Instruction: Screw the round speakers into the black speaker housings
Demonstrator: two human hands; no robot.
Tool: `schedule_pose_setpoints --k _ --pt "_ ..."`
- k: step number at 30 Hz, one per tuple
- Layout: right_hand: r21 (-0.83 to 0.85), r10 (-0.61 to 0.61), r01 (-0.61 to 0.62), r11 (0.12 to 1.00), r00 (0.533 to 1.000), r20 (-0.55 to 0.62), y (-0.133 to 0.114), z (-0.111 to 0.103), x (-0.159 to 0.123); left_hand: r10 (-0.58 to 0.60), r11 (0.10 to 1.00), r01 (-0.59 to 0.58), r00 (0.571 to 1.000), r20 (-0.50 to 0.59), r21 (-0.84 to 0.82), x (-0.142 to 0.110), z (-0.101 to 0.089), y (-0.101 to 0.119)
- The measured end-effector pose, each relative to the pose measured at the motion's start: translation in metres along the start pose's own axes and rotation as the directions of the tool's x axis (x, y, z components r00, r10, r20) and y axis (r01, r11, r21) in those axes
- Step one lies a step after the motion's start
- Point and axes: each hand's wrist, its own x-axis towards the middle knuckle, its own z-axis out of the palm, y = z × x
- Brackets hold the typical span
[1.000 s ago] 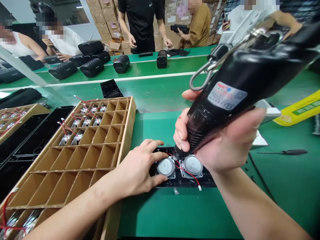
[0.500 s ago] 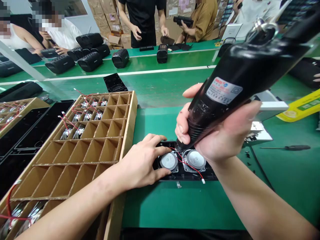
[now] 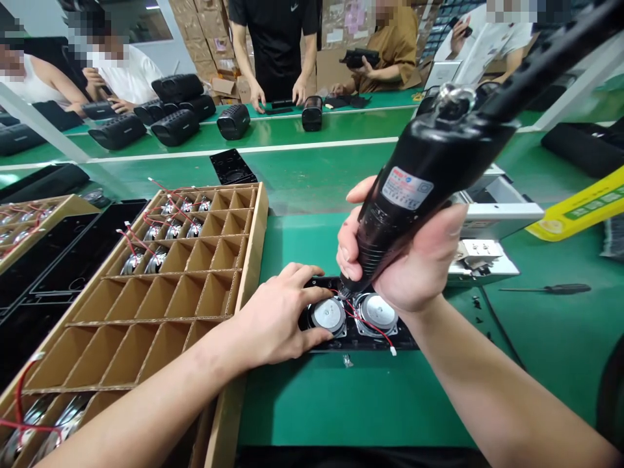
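Two speakers (image 3: 327, 316) seated in black panel (image 3: 407, 339); fastening apparently underway, lead (image 3: 393, 351) unplugged. Right hand (image 3: 414, 270) clenched round driver (image 3: 385, 221), 1 o'clock; left hand (image 3: 280, 318) spread, 9 o'clock.

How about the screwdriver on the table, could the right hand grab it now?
Probably not: the right hand is wrapped around a black tool, and a white box sits partly between that hand and the screwdriver.

Glossy black plastic driver (image 3: 390, 201); 2 dull silver metal speakers (image 3: 328, 314); matt brown cardboard box (image 3: 251, 260); smooth green table (image 3: 351, 409).
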Motion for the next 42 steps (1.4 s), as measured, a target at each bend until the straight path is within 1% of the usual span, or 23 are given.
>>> schedule_pose_setpoints --k 3,7,11,13,19,23,25,30,37,42 --pt "0.025 -0.018 0.018 1.0 1.0 -0.008 -0.003 0.0 0.0 -0.009 1.0 0.009 1.0 -0.005 0.01 -0.001 0.001 0.0" --pt "0.009 0.004 -0.003 1.0 1.0 -0.024 -0.012 -0.001 0.001 0.001 1.0 -0.001 1.0 -0.02 0.006 -0.001 0.002 -0.001" --pt "0.003 -0.036 0.037 0.999 0.998 -0.046 -0.022 0.0 0.004 0.013 1.0 -0.013 1.0 -0.029 0.01 0.0 0.003 -0.003" --pt "-0.003 -0.025 0.025 1.0 0.998 -0.049 -0.023 0.001 0.005 0.009 1.0 -0.008 1.0 -0.02 0.009 0.0 0.003 -0.003" --pt "0.063 0.006 -0.007 0.998 1.0 0.014 -0.013 0.001 0.001 -0.005 1.0 0.005 1.0 -0.005 0.028 -0.001 0.001 0.0" --pt "0.031 -0.003 0.001 1.0 0.998 0.062 -0.008 -0.001 -0.002 -0.019 0.999 0.019 1.0 0.014 0.041 0.0 0.0 0.001" --pt "0.024 0.001 -0.002 1.0 0.998 0.06 -0.008 -0.002 -0.002 -0.014 0.999 0.013 1.0 0.013 0.032 0.0 -0.001 0.001" --pt "0.069 0.02 -0.024 0.997 0.998 0.06 -0.006 0.0 -0.004 -0.005 1.0 0.005 1.0 0.012 0.012 0.0 -0.001 0.001" --pt "0.053 0.005 -0.008 0.999 0.998 0.06 -0.005 0.003 -0.003 -0.02 1.0 0.019 0.999 0.036 0.021 0.002 -0.001 0.002" --pt "0.025 0.032 -0.034 0.999 0.998 0.062 -0.005 0.001 -0.003 -0.018 1.0 0.017 0.999 0.038 0.017 0.001 -0.002 0.001"
